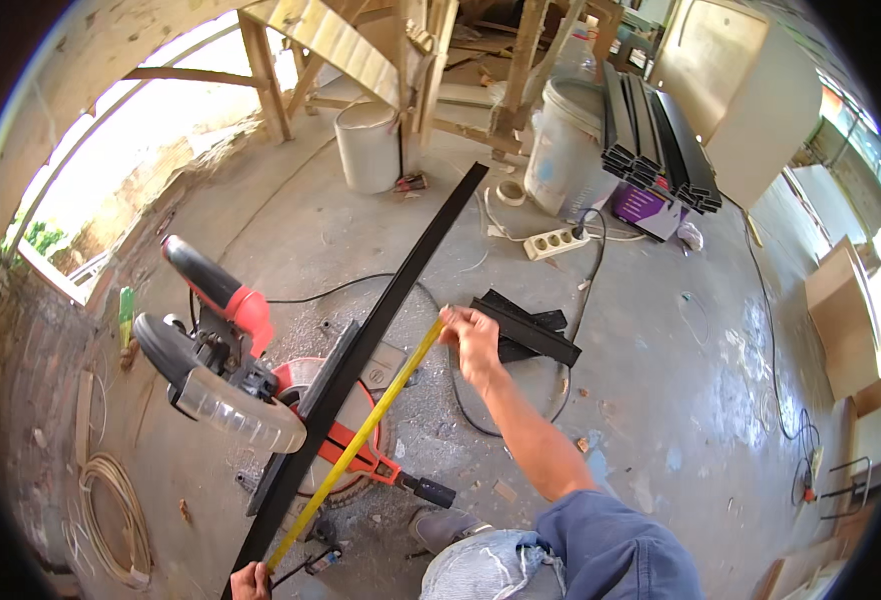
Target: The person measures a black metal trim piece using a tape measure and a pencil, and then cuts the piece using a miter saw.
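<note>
Well, a long black profile lies across the mitre saw, and a yellow tape measure runs alongside it over the saw's base. Right of the saw, the right hand pinches the tape's upper end, thumb and fingers closed. Below the saw, the left hand, partly out of view, curls its fingers by the lower end; how tightly, I cannot tell. Short black offcuts lie right of the saw.
</note>
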Available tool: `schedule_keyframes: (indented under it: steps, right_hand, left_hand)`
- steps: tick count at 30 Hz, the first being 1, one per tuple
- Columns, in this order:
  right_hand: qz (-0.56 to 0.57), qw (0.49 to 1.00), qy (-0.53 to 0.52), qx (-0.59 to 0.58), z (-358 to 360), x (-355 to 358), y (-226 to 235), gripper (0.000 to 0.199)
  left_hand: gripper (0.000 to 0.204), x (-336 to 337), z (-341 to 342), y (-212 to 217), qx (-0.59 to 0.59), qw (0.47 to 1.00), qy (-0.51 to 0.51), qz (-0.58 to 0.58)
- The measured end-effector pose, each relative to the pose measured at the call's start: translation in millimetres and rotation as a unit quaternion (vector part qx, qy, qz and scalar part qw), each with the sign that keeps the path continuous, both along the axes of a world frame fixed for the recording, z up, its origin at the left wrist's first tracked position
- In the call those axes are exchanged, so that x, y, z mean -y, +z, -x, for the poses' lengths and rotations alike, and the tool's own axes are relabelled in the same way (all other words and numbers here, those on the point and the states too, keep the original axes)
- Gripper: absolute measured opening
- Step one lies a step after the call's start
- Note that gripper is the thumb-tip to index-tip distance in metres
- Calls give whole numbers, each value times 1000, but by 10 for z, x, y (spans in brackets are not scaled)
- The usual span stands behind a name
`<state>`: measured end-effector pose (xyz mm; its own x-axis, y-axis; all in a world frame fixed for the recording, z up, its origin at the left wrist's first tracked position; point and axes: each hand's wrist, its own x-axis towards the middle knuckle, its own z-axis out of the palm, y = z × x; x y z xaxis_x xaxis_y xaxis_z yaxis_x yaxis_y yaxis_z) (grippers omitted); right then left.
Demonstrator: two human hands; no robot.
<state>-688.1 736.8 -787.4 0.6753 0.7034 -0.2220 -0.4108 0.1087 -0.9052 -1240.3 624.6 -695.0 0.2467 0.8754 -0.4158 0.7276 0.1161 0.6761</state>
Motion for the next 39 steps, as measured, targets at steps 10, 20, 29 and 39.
schedule_keyframes:
  steps: [10,20,29,39]
  right_hand:
    - [13,958,277,-79,2172,829,-206,27]
    - [66,978,131,148,1461,125,-373,31]
    - [131,949,-53,283,57,-1106,-580,39]
    - [189,916,-75,346,-356,-1327,-817,39]
  left_hand:
    - [35,-193,-1018,-261,-86,988,-88,-92]
    - [18,-283,-1158,-238,-29,998,-4,-52]
    - [16,47,329,-388,-60,996,64,-14]
    - [17,206,366,-543,-33,993,63,-92]
